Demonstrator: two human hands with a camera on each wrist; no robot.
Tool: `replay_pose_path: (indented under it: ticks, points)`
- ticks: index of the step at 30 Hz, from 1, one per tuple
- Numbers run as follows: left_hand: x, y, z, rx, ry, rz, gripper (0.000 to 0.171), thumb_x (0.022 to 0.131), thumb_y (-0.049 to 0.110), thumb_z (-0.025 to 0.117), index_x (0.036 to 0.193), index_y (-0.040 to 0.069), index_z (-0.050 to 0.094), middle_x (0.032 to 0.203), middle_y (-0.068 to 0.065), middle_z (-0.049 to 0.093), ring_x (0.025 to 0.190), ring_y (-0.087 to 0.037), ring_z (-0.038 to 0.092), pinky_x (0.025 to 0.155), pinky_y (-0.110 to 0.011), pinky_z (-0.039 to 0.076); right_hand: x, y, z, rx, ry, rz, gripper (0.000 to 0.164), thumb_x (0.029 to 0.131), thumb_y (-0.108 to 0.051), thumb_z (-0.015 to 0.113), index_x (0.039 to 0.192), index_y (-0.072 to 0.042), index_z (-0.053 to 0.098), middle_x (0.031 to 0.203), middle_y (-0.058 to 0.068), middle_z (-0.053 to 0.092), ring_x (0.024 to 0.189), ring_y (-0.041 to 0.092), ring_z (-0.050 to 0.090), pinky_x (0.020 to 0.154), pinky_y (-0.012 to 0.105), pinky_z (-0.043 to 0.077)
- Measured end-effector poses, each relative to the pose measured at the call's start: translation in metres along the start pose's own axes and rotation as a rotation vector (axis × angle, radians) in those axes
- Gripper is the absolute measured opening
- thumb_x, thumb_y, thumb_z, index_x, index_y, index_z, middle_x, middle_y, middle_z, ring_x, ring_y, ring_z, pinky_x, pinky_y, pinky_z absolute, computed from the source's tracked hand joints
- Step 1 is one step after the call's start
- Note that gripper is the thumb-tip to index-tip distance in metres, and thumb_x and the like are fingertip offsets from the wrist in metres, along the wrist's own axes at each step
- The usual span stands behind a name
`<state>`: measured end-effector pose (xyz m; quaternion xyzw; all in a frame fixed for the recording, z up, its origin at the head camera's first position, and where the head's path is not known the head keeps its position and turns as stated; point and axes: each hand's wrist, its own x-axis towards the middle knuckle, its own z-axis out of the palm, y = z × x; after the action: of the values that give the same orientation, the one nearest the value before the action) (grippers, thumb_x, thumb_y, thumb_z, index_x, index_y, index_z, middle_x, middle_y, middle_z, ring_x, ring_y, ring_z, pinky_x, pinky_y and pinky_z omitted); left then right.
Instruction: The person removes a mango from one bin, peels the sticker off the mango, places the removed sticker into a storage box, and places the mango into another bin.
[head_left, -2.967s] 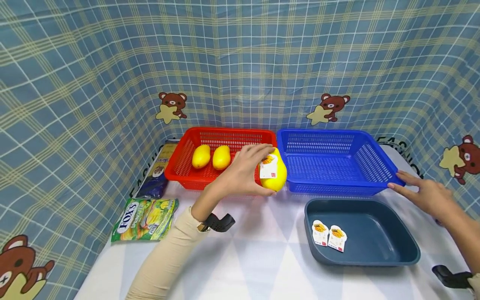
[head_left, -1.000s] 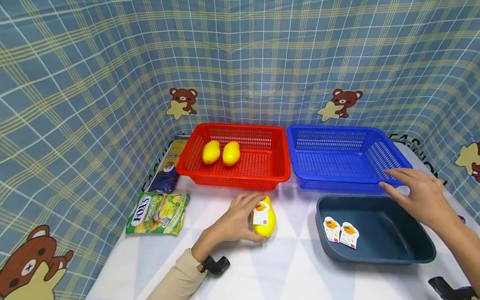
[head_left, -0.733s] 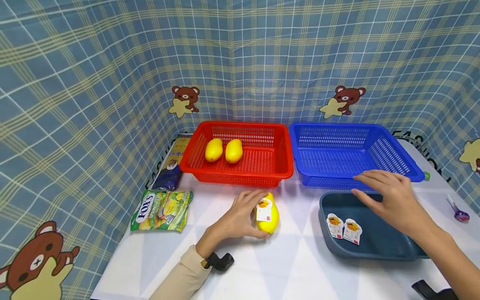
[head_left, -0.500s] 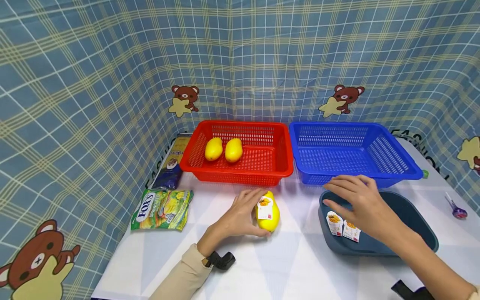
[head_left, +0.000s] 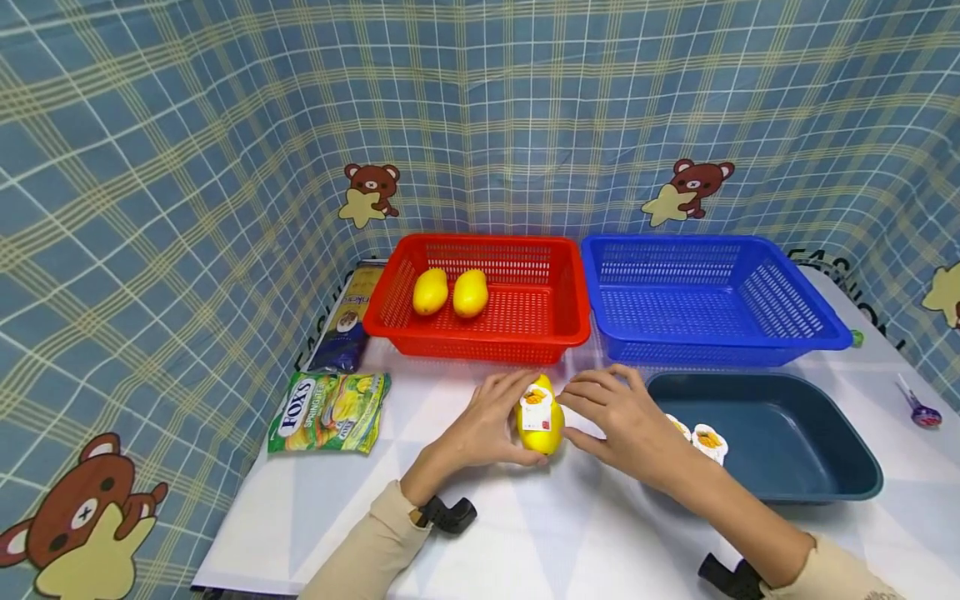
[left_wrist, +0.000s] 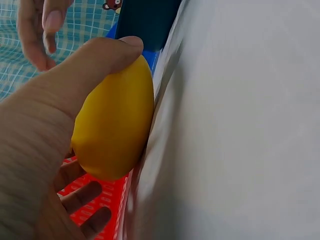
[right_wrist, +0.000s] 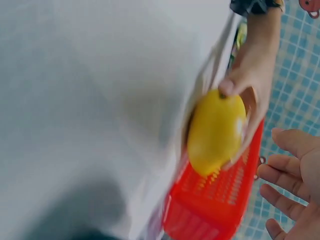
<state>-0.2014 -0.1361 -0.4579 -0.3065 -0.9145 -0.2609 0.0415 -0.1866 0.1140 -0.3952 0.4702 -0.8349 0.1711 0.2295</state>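
Observation:
On the white table in front of the red basket (head_left: pixel 487 343), my left hand (head_left: pixel 483 423) grips a yellow mango (head_left: pixel 542 444), thumb on its near side and fingers at its far side. A white label (head_left: pixel 536 412) with a mango picture lies on top of the fruit. My right hand (head_left: pixel 618 423) hovers just right of the mango, fingers loosely bent and holding nothing. In the right wrist view its fingers (right_wrist: pixel 285 172) are spread, apart from the mango (right_wrist: pixel 215 132). Two more mangoes (head_left: pixel 431 292) lie in the red basket.
A blue basket (head_left: pixel 720 353) stands right of the red one. Below it is a dark tray (head_left: pixel 795 493) with two labels (head_left: pixel 708 442), partly behind my right hand. A candy bag (head_left: pixel 330 412) and a blue-gold packet (head_left: pixel 348 325) lie left; a lollipop (head_left: pixel 924 415) lies far right.
My left hand has brought the mango from in front of the red basket down onto the table. My right hand has left the blue basket's corner and moved left over the tray to the mango.

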Motion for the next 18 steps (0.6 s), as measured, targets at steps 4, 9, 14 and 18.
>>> replay_pose_path:
  ticks: [4, 9, 14, 18]
  points:
    - [0.001, -0.001, 0.001, 0.007, -0.013, -0.012, 0.115, 0.068, 0.06, 0.084, 0.159, 0.018, 0.028, 0.159, -0.001, 0.032, 0.137, -0.024, 0.032, 0.109, -0.048, 0.033, 0.006, -0.006, 0.016, -0.009, -0.01, -0.019, 0.041, 0.079, -0.028, 0.085, 0.113, -0.007, 0.074, 0.111, 0.005, 0.07, 0.114, 0.028, 0.059, 0.1, 0.056, 0.037]
    - [0.0, -0.002, 0.003, 0.01, -0.012, -0.014, 0.114, 0.068, 0.06, 0.084, 0.159, 0.018, 0.029, 0.159, -0.001, 0.032, 0.138, -0.023, 0.031, 0.108, -0.048, 0.033, 0.012, -0.012, 0.034, -0.053, -0.005, -0.054, 0.039, 0.079, -0.031, 0.086, 0.11, -0.009, 0.074, 0.108, 0.004, 0.07, 0.113, 0.029, 0.06, 0.099, 0.053, 0.04]
    - [0.0, 0.0, 0.001, 0.011, -0.02, -0.012, 0.113, 0.069, 0.059, 0.084, 0.159, 0.016, 0.029, 0.159, -0.001, 0.032, 0.138, -0.023, 0.031, 0.109, -0.048, 0.032, 0.015, -0.013, 0.041, -0.098, 0.009, -0.087, 0.03, 0.08, -0.025, 0.084, 0.105, -0.01, 0.074, 0.104, 0.003, 0.072, 0.111, 0.029, 0.061, 0.098, 0.051, 0.041]
    - [0.0, 0.001, 0.001, 0.026, -0.017, -0.011, 0.113, 0.069, 0.06, 0.084, 0.158, 0.016, 0.03, 0.159, -0.001, 0.033, 0.137, -0.023, 0.032, 0.11, -0.047, 0.031, 0.017, -0.013, 0.041, -0.115, 0.033, -0.116, 0.018, 0.081, -0.016, 0.081, 0.097, -0.01, 0.075, 0.095, 0.001, 0.073, 0.104, 0.026, 0.062, 0.097, 0.05, 0.041]
